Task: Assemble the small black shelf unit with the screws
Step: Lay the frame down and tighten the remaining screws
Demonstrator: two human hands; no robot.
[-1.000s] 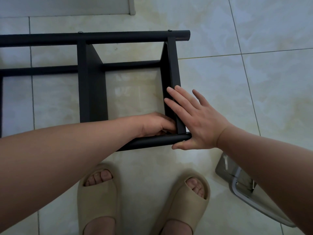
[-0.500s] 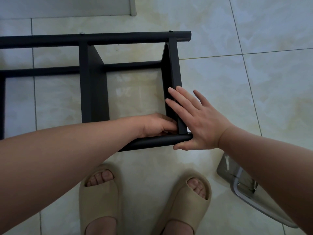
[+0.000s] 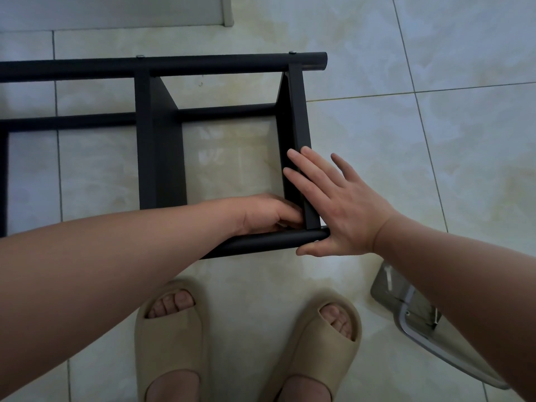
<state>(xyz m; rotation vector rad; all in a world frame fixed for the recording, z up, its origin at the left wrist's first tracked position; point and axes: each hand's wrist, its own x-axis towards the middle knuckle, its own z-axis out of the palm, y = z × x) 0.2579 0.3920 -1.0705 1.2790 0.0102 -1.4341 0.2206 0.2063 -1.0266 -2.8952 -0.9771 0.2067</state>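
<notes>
The black shelf unit lies on its side on the tiled floor. Its far tube carries two small screw heads. My left hand reaches inside the frame, fingers curled against the inner face of the end panel where it meets the near tube. Whatever its fingertips pinch is hidden. My right hand lies flat with straight fingers on the panel's outer face, its thumb under the tube's end.
My two feet in beige sandals stand just in front of the near tube. A clear plastic item with a metal rim lies on the floor under my right forearm. A pale board's edge runs along the top.
</notes>
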